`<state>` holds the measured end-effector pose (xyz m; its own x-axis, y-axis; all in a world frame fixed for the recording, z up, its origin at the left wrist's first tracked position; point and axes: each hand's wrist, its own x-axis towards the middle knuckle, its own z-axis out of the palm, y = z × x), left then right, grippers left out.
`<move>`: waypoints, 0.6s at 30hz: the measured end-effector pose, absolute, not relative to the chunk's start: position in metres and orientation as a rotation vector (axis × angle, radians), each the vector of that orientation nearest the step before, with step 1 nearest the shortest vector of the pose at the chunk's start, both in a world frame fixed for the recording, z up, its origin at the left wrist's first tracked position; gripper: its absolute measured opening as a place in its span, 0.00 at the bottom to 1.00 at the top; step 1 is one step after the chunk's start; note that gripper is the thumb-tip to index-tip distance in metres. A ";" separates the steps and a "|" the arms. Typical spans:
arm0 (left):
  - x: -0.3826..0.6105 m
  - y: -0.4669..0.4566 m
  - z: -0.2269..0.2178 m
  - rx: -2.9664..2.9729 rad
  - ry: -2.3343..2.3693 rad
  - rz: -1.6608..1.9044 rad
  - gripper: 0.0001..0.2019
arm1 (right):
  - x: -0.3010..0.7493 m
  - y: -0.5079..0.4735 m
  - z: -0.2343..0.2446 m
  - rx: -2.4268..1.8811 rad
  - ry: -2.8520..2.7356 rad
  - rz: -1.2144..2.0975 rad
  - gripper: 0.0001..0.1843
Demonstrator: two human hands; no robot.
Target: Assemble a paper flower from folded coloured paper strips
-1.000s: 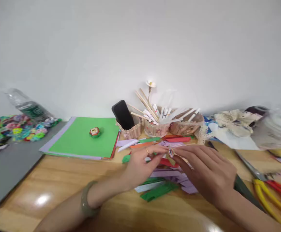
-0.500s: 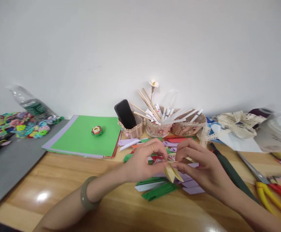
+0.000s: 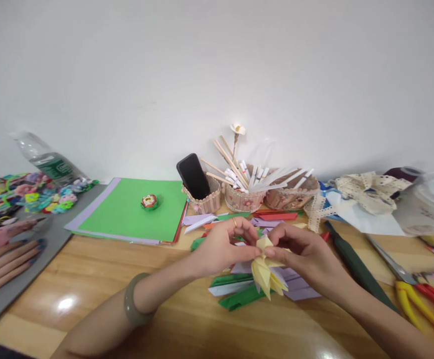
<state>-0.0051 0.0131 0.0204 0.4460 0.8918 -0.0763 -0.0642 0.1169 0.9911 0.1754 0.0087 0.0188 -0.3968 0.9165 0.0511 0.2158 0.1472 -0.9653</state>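
Yellow folded paper now hangs lower and fuller than a moment ago, above the coloured strips on the tabletop. Both the left hand and the right hand hold its top in a pinching grip, so the folding seems ongoing. Another person's hand has appeared far left.

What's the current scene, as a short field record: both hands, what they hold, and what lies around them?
left hand: grip shut on yellow folded paper piece, pinching its top
right hand: grip shut on the same piece, from the other side
under the hands: folded paper strips, green and purple, on the wooden table
left of them: green paper sheet with a small paper flower on it
behind: phone leaning in a stick holder
far left: another person's hand, resting flat
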 end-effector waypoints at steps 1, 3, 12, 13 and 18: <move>-0.004 0.014 0.021 1.222 0.855 0.850 0.11 | 0.175 0.010 0.019 -1.087 -1.708 1.333 0.10; -0.004 0.016 0.022 1.164 0.873 0.857 0.13 | 0.175 0.012 0.021 -1.076 -1.674 1.420 0.10; -0.007 0.019 0.019 1.172 0.881 0.810 0.14 | 0.175 0.012 0.022 -1.115 -1.645 1.497 0.07; -0.007 0.019 0.018 1.184 0.878 0.808 0.15 | 0.175 0.011 0.022 -1.127 -1.658 1.470 0.07; -0.005 0.016 0.017 1.203 0.916 0.833 0.13 | 0.172 0.007 0.021 -1.184 -1.758 1.316 0.06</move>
